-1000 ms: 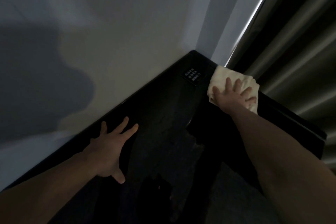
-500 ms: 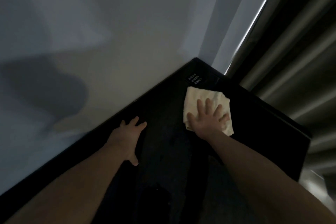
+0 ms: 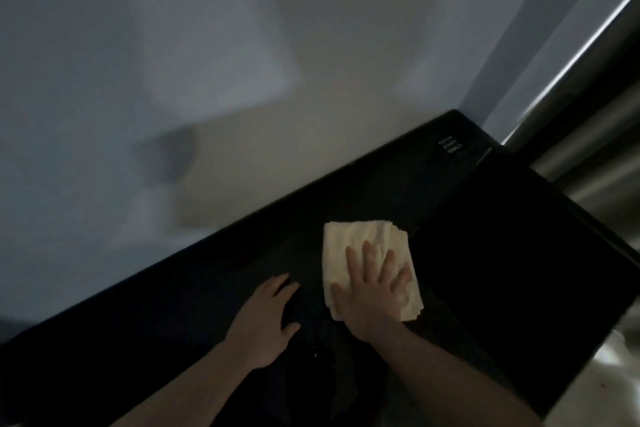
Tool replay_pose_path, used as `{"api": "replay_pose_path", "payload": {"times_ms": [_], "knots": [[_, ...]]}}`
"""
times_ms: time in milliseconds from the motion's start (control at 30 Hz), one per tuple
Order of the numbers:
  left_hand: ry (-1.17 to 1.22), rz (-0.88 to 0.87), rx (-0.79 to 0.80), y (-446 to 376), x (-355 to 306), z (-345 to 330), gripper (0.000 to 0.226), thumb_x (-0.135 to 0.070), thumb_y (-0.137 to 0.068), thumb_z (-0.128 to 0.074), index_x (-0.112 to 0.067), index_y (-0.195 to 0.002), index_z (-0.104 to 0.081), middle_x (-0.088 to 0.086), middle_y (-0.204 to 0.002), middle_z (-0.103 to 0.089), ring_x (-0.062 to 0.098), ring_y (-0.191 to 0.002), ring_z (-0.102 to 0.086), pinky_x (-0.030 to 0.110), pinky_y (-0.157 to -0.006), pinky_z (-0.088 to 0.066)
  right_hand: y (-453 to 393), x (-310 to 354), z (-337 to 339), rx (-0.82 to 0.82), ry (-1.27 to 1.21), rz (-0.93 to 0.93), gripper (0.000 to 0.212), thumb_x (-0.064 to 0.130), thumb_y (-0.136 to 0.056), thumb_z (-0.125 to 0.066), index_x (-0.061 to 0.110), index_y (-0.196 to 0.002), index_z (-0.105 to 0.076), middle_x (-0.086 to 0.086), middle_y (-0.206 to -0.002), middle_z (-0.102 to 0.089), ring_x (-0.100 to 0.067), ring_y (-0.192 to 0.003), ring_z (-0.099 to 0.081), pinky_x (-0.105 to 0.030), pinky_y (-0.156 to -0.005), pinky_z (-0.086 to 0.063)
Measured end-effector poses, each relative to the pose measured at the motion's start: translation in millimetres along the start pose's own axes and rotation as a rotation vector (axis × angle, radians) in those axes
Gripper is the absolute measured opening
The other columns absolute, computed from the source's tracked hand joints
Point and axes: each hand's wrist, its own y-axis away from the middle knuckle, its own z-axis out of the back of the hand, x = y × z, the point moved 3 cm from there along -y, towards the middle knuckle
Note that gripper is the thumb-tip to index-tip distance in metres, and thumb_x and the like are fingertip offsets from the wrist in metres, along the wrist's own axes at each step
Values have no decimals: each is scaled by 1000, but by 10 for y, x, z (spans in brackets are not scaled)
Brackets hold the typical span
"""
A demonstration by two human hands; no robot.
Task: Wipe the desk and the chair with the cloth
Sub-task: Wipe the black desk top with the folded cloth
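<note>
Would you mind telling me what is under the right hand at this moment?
The right hand presses flat on a folded pale cloth, which lies on the dark desk. The desk surface beneath the cloth is covered.

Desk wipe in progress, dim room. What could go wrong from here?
1. The cloth is only pressed flat by the right hand, not gripped; it may bunch or slip out mid-stroke.
2. The left hand rests on the desk right beside the cloth, so a leftward stroke could run into it, and that patch goes unwiped.
3. On a dark desk in low light, streaks and missed strips are hard to see, likely including around the small white-marked panel at the far corner.
</note>
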Motion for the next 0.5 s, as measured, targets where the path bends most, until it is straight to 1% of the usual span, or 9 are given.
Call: {"api": "replay_pose_path", "payload": {"times_ms": [67, 133, 200, 233, 267, 300, 367, 433, 500], "knots": [[8, 120, -68, 493, 517, -66, 77, -55, -102, -57, -32, -166, -22, -8, -174, -8, 17, -160, -8, 30, -127, -10, 394, 454, -238, 41, 31, 79, 79, 72, -101, -8, 38, -155, 37, -5, -162, 48, -47, -147, 42, -72, -112, 28], [-55, 242, -152, 1037, 1095, -123, 75, -61, -99, -52, -23, -162, -37, 3, -171, -23, 27, -157, -23, 39, -127, -22, 748, 864, -449, 90, 29, 179, 79, 70, -102, -13, 38, -155, 36, -4, -162, 48, -47, -145, 46, -71, -111, 30], [-116, 362, -241, 1533, 1721, -196, 83, -70, -91, -42, -11, -147, -58, 17, -157, -48, 42, -142, -46, 52, -115, -43, 938, 1105, -593, 125, 34, 231, 81, 69, -102, -18, 39, -159, 31, -4, -163, 47, -45, -143, 48, -70, -112, 31], [-122, 432, -278, 1777, 2106, -308, 89, -74, -87, -41, -7, -142, -63, 21, -151, -53, 46, -135, -50, 58, -108, -47, 970, 1160, -619, 132, 45, 229, 81, 71, -101, -19, 40, -159, 29, -3, -164, 46, -45, -144, 48, -69, -112, 31], [-110, 516, -269, 1987, 2426, -393, 92, -73, -84, -47, -5, -142, -62, 22, -152, -52, 48, -135, -48, 61, -105, -46, 963, 1157, -618, 137, 49, 215, 82, 72, -100, -19, 41, -160, 27, -3, -165, 45, -44, -145, 47, -69, -113, 30], [-83, 601, -229, 2185, 2704, -484, 95, -71, -80, -57, -4, -148, -56, 21, -159, -44, 47, -141, -41, 64, -106, -43, 948, 1133, -601, 143, 43, 201, 83, 74, -100, -20, 42, -160, 26, -2, -166, 44, -43, -147, 44, -68, -115, 29], [-55, 685, -159, 2485, 2966, -502, 117, -70, -71, -77, -10, -162, -35, 10, -173, -17, 41, -153, -27, 62, -117, -35, 902, 1104, -549, 150, 19, 179, 87, 78, -99, -22, 40, -162, 24, -2, -168, 40, -40, -152, 38, -65, -120, 23], [-3, 653, -85, 2603, 2933, -456, 130, -65, -69, -86, -13, -167, -18, 0, -172, 8, 34, -158, -19, 52, -123, -30, 844, 1079, -488, 149, 2, 152, 92, 80, -98, -24, 36, -163, 24, -3, -169, 38, -38, -155, 33, -63, -125, 16], [12, 572, -63, 2571, 2809, -378, 134, -65, -73, -83, -9, -167, -5, -1, -169, 21, 29, -161, -11, 42, -127, -24, 767, 1085, -451, 138, -8, 122, 94, 81, -97, -27, 36, -164, 22, -1, -169, 37, -37, -156, 31, -63, -126, 12]]}}
